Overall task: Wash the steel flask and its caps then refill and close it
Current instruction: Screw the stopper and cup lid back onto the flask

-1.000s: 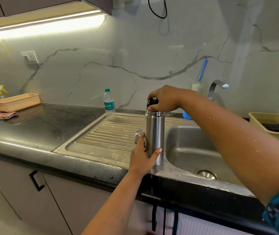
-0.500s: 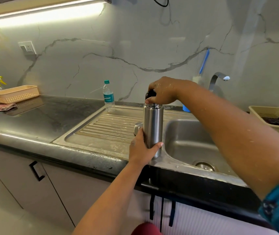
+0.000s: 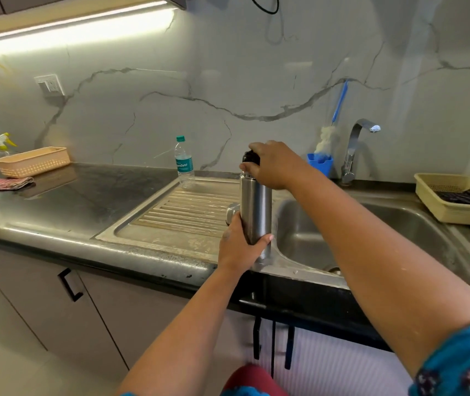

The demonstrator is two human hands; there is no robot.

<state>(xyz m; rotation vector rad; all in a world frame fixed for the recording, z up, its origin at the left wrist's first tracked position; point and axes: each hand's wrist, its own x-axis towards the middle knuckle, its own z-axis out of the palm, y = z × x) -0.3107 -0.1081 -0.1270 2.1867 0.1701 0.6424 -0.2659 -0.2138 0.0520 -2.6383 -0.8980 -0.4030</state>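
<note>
Frame centre: upright cylindrical steel flask (image 3: 256,212) on sink rim, gripped low by left hand (image 3: 239,247), fingers wrapped round; right hand (image 3: 273,164) curled over black round cap (image 3: 251,157) on top.

We find a domestic kitchen. A stainless steel sink (image 3: 371,241) with a ribbed draining board (image 3: 182,212) is set into a dark stone counter (image 3: 65,201), with a curved tap (image 3: 356,144) behind the basin. The wall is marble-patterned, lit by a strip light (image 3: 70,32) under the wall cabinets, and carries a socket plate (image 3: 49,85). Base cabinets (image 3: 65,304) with black handles run beneath. We note a bottle brush (image 3: 333,124) in a blue holder and two plastic baskets on the counter.
</note>
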